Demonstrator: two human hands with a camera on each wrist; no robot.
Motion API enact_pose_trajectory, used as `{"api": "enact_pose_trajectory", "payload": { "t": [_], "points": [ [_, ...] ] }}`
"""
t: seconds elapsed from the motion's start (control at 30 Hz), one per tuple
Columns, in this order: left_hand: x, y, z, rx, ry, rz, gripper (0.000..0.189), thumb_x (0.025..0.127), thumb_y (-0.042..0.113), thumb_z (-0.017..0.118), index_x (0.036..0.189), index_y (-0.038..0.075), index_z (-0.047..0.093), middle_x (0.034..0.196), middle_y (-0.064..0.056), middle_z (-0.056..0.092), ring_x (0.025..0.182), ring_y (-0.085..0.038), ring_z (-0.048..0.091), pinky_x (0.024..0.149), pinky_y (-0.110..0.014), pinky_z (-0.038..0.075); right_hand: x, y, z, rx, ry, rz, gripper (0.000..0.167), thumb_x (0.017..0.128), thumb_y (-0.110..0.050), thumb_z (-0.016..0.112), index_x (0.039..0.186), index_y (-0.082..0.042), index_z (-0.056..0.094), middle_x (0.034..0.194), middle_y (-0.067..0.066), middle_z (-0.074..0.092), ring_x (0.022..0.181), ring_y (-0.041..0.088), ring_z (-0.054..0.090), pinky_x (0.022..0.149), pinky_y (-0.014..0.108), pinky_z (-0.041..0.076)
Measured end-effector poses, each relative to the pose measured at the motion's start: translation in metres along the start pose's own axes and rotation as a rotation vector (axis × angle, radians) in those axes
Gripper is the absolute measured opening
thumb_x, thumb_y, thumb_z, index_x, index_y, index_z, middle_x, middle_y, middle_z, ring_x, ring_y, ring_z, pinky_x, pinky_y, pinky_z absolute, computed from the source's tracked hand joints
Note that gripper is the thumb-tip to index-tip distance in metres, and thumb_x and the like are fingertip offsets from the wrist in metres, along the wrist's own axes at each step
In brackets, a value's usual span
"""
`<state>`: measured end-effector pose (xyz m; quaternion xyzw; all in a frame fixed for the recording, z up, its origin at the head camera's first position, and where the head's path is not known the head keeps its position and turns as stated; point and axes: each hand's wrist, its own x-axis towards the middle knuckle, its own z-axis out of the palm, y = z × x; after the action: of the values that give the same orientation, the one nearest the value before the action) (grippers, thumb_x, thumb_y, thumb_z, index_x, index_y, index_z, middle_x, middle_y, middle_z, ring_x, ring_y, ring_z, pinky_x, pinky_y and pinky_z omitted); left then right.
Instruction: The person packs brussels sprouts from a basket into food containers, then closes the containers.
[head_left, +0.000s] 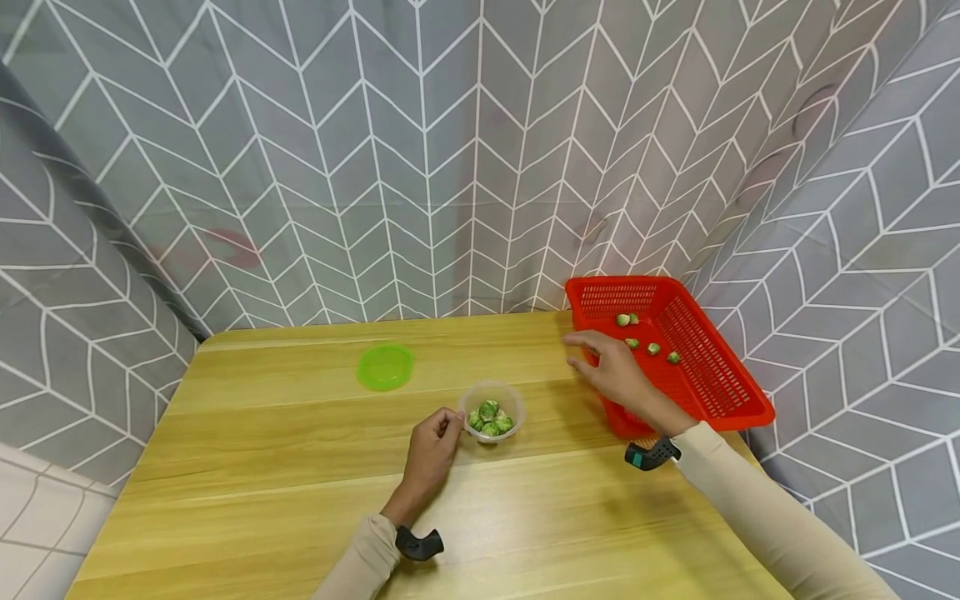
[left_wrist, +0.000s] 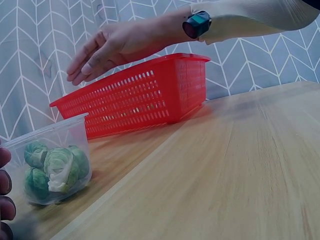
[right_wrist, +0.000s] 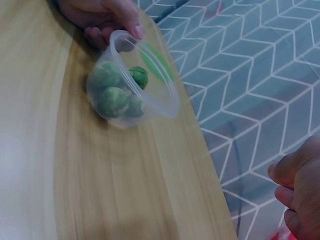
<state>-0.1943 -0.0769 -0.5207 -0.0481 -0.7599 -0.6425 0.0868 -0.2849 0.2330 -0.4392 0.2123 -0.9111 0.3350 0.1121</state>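
Note:
A clear plastic tub [head_left: 517,405] stands on the table with several Brussels sprouts [head_left: 489,410] in it. My left hand [head_left: 433,446] is at the tub's left side and pinches its rim between thumb and fingers. Over the left edge of a red plastic basket [head_left: 720,375], my right hand [head_left: 617,367] hovers with relaxed fingers. Nothing shows in that hand in the left wrist view, where its fingers [left_wrist: 84,64] point down and left. More Brussels sprouts [head_left: 654,348] lie scattered on the basket's floor.
A round green lid [head_left: 386,367] lies flat on the wooden table [head_left: 285,450], behind and left of the tub. Grey patterned curtains [head_left: 450,167] hang along the table's back and sides. The basket stands at the table's right edge.

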Motion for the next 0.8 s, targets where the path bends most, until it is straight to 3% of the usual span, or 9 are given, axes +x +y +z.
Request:
{"api": "enact_pose_trajectory", "payload": {
  "t": [0.4, 0.63, 0.8],
  "points": [
    [0.001, 0.0, 0.0, -0.008, 0.005, -0.003, 0.028, 0.102, 0.013, 0.061, 0.083, -0.007, 0.067, 0.061, 0.002, 0.046, 0.056, -0.005, 0.037, 0.057, -0.022, 0.03, 0.0, 0.022, -0.016, 0.032, 0.07, 0.087, 0.035, 0.089, -0.001, 0.075, 0.123, 0.0, 0.068, 0.123, 0.016, 0.068, 0.116, 0.033, 0.063, 0.098, 0.049, 0.049],
    [0.001, 0.0, 0.0, -0.017, 0.001, -0.012, 0.027, 0.102, 0.013, 0.061, 0.084, -0.006, 0.067, 0.067, -0.018, 0.056, 0.058, -0.006, 0.04, 0.058, -0.022, 0.033, -0.002, 0.035, -0.026, 0.041, 0.094, 0.126, 0.036, 0.09, -0.002, 0.075, 0.125, 0.0, 0.068, 0.121, 0.016, 0.07, 0.116, 0.034, 0.063, 0.097, 0.053, 0.048],
    [0.001, -0.001, 0.0, -0.02, -0.007, -0.011, 0.027, 0.102, 0.013, 0.061, 0.084, -0.006, 0.068, 0.065, -0.018, 0.054, 0.056, -0.005, 0.039, 0.057, -0.022, 0.032, -0.001, 0.05, -0.035, 0.029, 0.099, 0.158, 0.036, 0.09, 0.0, 0.074, 0.125, 0.002, 0.067, 0.129, 0.021, 0.065, 0.123, 0.039, 0.059, 0.095, 0.049, 0.05]
  ]
}}
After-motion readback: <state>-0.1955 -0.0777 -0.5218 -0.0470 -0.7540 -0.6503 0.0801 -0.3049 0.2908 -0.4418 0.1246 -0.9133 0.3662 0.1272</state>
